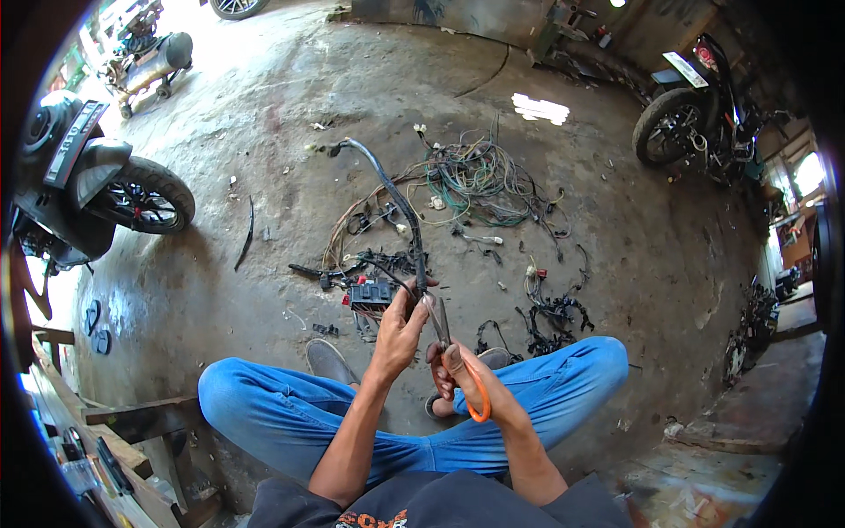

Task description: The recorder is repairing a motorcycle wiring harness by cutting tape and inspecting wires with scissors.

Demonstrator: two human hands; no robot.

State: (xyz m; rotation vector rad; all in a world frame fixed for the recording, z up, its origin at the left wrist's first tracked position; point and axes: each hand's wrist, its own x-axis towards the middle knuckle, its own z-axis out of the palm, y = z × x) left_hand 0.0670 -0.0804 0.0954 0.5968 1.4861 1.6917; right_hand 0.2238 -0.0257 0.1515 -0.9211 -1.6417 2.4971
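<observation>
"Hands first: what are yours doing?"

"My left hand (399, 337) pinches a black wire harness (407, 212) near the middle of the frame; most of its fingers are hidden behind. My right hand (468, 371) is closed round orange-handled scissors (442, 324), blades pointing up, the grips partly covered by my fingers. Whether the blade tips touch the harness, I can't tell."

"And how does it look?"

"Dark and shiny, curving toward the upper left, where its end splits into bits too small to make out. The lower end is lost around my left hand."

"Further out?"

"Left of that hand, a black connector box (371, 294); above centre, a tangle of wires (480, 180), mostly greenish. At the left edge, a motorcycle (104, 172) is cut off by the dark rim."
</observation>
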